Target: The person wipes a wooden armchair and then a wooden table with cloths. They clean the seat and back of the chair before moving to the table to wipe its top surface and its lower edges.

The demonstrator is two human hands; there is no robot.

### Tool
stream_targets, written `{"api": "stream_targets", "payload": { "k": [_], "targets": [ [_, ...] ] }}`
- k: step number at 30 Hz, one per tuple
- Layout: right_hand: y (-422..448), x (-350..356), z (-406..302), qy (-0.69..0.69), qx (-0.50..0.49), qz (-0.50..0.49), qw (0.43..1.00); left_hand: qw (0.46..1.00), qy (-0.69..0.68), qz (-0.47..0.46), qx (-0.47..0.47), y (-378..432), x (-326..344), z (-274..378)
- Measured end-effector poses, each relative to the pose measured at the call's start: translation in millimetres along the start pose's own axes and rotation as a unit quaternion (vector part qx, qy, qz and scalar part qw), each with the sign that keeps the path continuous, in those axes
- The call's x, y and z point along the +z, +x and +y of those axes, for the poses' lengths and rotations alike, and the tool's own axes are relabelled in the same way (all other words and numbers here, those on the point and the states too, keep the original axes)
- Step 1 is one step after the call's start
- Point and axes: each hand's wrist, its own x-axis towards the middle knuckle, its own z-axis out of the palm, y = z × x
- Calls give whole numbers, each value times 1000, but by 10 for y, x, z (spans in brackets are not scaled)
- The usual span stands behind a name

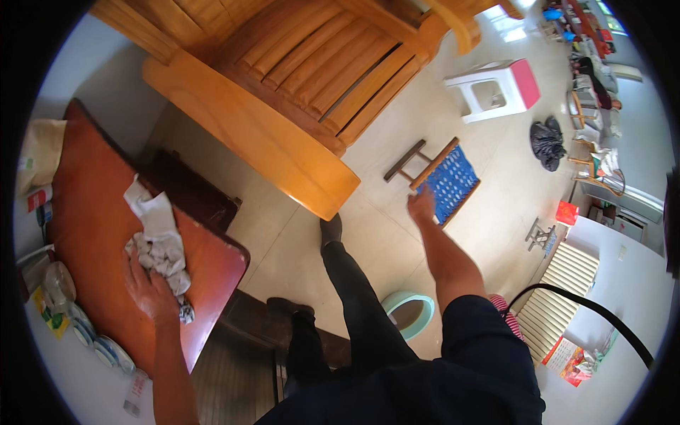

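Note:
My left hand (150, 292) lies on a red-brown wooden tabletop (212, 265) at the left, fingers extended and a little apart. It touches the near side of a crumpled white cloth (162, 249), whose flatter end stretches away towards the table's far edge. No grip on the cloth is plain. My right hand (422, 205) is closed at the near edge of a small folding stool (451, 180) with a wooden frame and a blue and white woven seat. The hand is slightly blurred and its fingertips are partly hidden against the seat.
A wooden slatted armchair (319, 69) stands ahead, its broad armrest (255, 138) beside the table. On the tiled floor are a white plastic stool (494, 90) with a pink top, a black plastic bag (547, 143) and a mint-green basin (425, 319). Bowls (109, 351) line the table's left edge.

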Motion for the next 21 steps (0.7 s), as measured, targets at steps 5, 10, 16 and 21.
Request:
{"api": "stream_targets", "payload": {
  "k": [5, 10, 16, 21],
  "targets": [
    [857, 239, -38, 9, 90, -12, 996, 999, 2, -35, 5, -145, -96, -209],
    [1294, 557, 94, 41, 217, -34, 975, 968, 113, -35, 223, 22, -82, -282],
    [1214, 571, 106, -56, 266, -11, 962, 932, 188, -59, 304, -23, -164, -423],
    [121, 766, 644, -81, 194, -48, 976, 951, 174, -65, 249, -103, -193, -424]
  ]
}}
